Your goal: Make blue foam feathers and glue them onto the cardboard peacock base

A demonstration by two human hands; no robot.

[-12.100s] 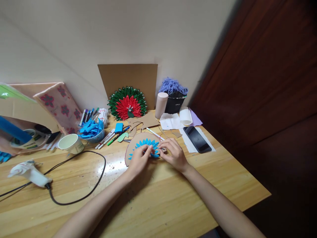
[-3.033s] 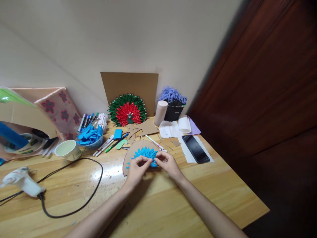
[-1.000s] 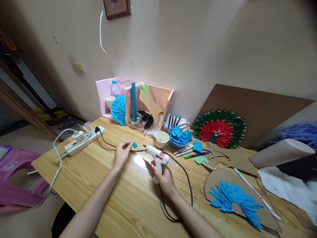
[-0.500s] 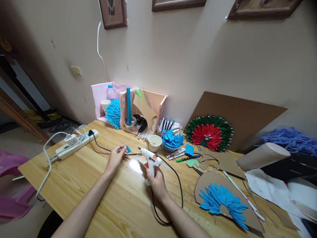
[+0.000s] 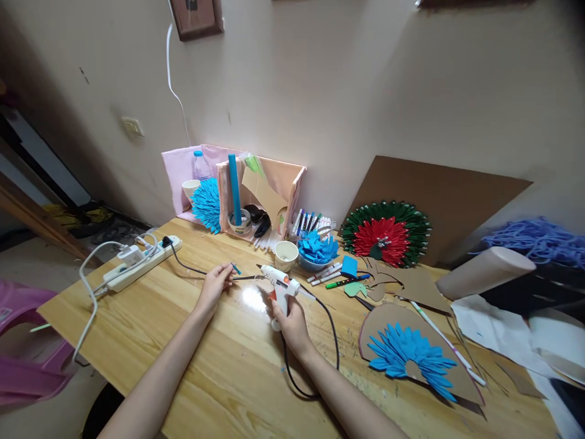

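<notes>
The right hand (image 5: 290, 320) is closed around the grip of the glue gun (image 5: 278, 283), which stands just above the tabletop (image 5: 219, 372) with its nozzle pointing left. The left hand (image 5: 214, 285) is closed in a pinch on a small blue petal (image 5: 236, 268), held near the nozzle tip but apart from it. Both forearms reach in from the lower edge of the view.

A black cord (image 5: 315, 347) runs from the gun's base, loops across the tabletop beside the right wrist, and a second length leads left to a power strip (image 5: 141, 262) near the left tabletop edge. White cables leave the strip and hang over that edge.

Just behind the gun stands a paper cup (image 5: 286, 255), and beside it a bowl (image 5: 315, 251) holding blue petals. Markers (image 5: 329, 274) lie to the right of the bowl. Against the wall stands a pink box (image 5: 269, 195) containing a blue tube (image 5: 234, 189) and a tape roll; a blue fan (image 5: 206, 204) and a bottle (image 5: 200, 164) sit at its left.

To the right of the hands, a cardboard half-disc (image 5: 457, 378) lies flat, bearing a blue flower (image 5: 409, 360). Behind it a red-and-green fan (image 5: 386, 235) leans on a cardboard sheet (image 5: 448, 201). Purple yarn (image 5: 539, 241) and white paper (image 5: 493, 329) occupy the far right.
</notes>
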